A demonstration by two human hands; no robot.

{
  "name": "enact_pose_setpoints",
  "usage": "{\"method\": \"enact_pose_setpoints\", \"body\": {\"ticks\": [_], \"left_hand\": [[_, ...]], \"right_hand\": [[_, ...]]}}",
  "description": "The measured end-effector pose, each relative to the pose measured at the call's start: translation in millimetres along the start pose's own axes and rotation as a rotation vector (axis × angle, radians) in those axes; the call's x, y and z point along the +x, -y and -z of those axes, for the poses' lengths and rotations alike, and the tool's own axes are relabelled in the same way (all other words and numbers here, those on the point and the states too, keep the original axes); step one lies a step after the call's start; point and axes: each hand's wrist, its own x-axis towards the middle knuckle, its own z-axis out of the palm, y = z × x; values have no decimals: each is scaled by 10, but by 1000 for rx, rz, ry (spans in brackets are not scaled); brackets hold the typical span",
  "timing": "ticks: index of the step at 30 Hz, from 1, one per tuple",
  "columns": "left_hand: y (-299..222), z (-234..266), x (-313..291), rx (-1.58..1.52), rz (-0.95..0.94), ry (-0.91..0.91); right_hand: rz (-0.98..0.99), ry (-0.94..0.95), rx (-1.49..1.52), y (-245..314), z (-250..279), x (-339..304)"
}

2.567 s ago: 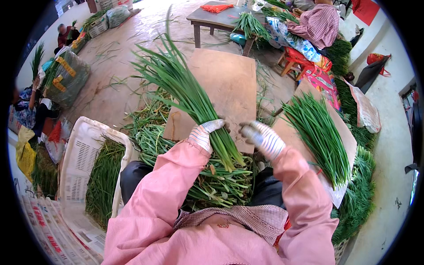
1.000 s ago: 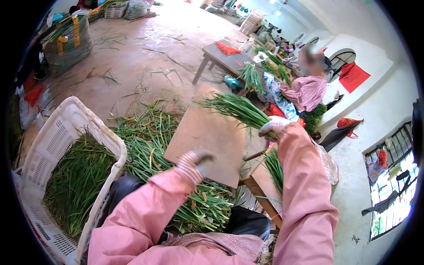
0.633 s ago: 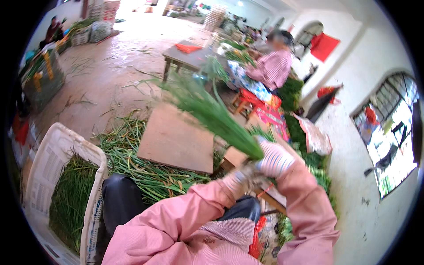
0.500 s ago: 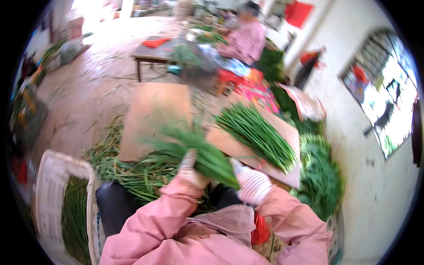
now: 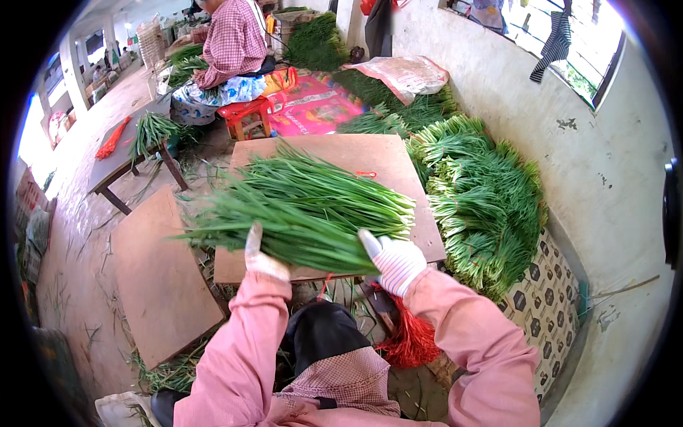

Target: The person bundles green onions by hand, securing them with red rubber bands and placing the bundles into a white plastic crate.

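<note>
Both of my hands wear pale gloves, the right one striped. A loose bunch of long green chives (image 5: 292, 238) is held between them, blurred at its leafy left end. My left hand (image 5: 266, 260) grips its underside near the middle, thumb up on the front. Around the stem end at the right, my right hand (image 5: 395, 263) is closed. The bunch is over the near edge of a brown board (image 5: 420, 213), right against a pile of chives (image 5: 327, 185) lying on it. A small red tie (image 5: 366, 174) lies behind that pile.
Tied chive bundles (image 5: 484, 206) are heaped along the right wall. Red ties (image 5: 409, 334) hang by my knees. Another board (image 5: 160, 277) lies at the left, near a low table (image 5: 107, 167) with more chives. A person (image 5: 235, 43) sits beyond, by a red stool (image 5: 245, 114).
My view has turned to the right. The held chives have come from over my lap to the board, beside the pile there. Both hands still hold them.
</note>
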Motion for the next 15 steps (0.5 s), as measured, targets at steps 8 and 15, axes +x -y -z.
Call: {"method": "enact_pose_setpoints", "body": {"ticks": [8,15], "left_hand": [[23,122,617,36,59,-179],[17,60,713,23,55,-194]], "right_hand": [[-68,103,-108,-417,-438,417],[-100,89,-18,-478,-285,515]]}}
